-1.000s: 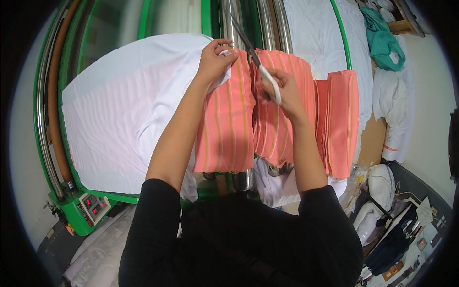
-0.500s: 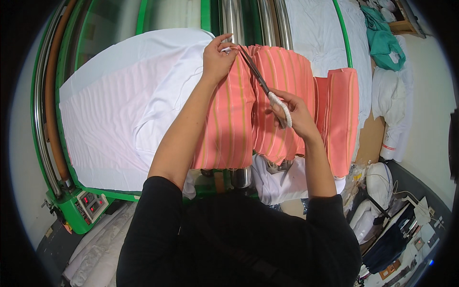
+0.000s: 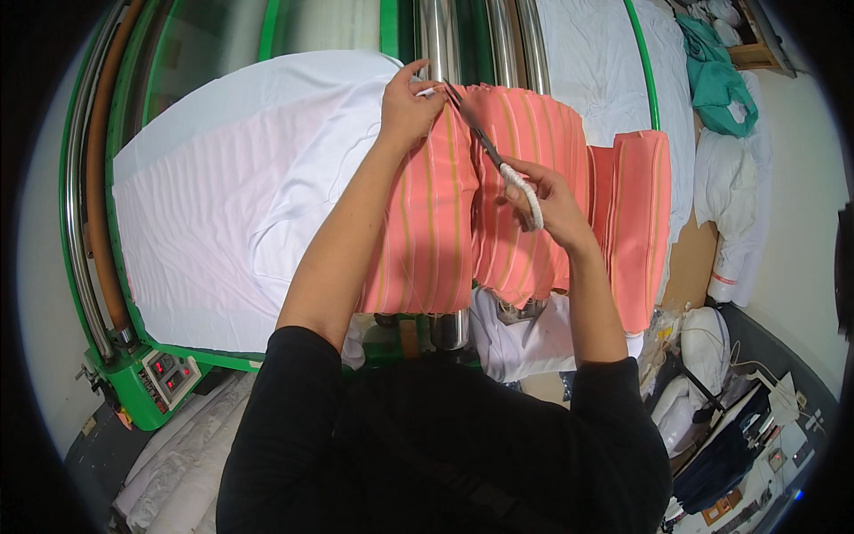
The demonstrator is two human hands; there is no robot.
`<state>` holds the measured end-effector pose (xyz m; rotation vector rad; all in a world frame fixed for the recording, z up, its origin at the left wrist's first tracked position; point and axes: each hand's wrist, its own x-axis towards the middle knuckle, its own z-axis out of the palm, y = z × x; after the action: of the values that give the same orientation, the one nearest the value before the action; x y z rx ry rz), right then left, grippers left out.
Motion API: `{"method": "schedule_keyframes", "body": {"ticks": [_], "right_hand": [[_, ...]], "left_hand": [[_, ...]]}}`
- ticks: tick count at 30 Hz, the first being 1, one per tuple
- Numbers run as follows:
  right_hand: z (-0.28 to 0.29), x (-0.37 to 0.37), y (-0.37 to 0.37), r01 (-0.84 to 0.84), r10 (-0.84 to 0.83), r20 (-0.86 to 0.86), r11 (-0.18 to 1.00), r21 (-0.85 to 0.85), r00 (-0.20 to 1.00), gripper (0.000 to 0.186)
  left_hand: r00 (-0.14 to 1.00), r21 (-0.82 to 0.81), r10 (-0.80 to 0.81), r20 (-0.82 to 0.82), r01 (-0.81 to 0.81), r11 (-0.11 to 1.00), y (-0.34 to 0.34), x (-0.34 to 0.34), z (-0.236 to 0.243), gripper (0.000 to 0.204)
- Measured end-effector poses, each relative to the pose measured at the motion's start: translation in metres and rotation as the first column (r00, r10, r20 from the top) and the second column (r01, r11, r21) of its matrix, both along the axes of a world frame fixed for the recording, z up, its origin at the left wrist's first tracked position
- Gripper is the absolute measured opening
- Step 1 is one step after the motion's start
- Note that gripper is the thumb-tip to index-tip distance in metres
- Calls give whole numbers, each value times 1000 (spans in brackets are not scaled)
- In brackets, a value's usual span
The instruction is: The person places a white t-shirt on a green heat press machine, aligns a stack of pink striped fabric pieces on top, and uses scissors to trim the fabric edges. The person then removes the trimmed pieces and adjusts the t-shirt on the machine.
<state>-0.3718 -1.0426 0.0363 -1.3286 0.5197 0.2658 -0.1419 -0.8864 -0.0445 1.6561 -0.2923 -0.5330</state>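
Observation:
My left hand (image 3: 412, 109) reaches to the far edge of a coral cloth stack with stripes (image 3: 422, 222), its thumb and fingers pinched at the corner; a bit of white shows at the fingertips. My right hand (image 3: 551, 209) grips dark scissors (image 3: 487, 144) whose handle is wrapped in white. The blades point away and left, their tips by my left fingertips; one blade looks blurred. Under the scissors and my right hand lies a second striped coral stack (image 3: 529, 129). A folded coral bundle (image 3: 642, 227) rests to its right.
White fabric (image 3: 222, 187) covers the left side of a green-framed machine. Shiny metal rollers (image 3: 436, 40) run beyond the stacks. A control box (image 3: 167, 378) sits at the lower left. Pale cloth (image 3: 592, 71) and a teal cloth (image 3: 716, 84) lie to the far right.
The scissor blades have spread apart near the tips, one blurring to the right. My left hand stays at the cloth's corner; the whole view has shifted slightly.

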Motion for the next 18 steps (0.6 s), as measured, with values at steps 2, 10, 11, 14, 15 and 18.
{"method": "schedule_keyframes", "body": {"ticks": [2,10,11,14,15,18], "right_hand": [[-5,1,-9,-41,41,2,999,-15,999,65],[-53,7,-15,13,5,200,996,-89,980,75],[-54,11,-11,31,-5,245,994,-104,969,76],[-44,24,-9,-11,22,91,993,-121,996,71],[-44,27,-8,-20,36,97,987,-158,995,73],[-40,33,-4,21,9,154,981,-195,988,78]], "left_hand": [[999,-22,17,-40,-18,1000,-1,1,3,72],[997,38,-69,-43,71,997,2,8,4,86],[995,63,-101,-14,102,993,2,9,4,87],[997,19,-59,-41,60,998,3,2,5,87],[997,34,-67,-40,69,997,4,3,5,88],[994,26,-86,-65,88,996,4,4,10,88]]}}
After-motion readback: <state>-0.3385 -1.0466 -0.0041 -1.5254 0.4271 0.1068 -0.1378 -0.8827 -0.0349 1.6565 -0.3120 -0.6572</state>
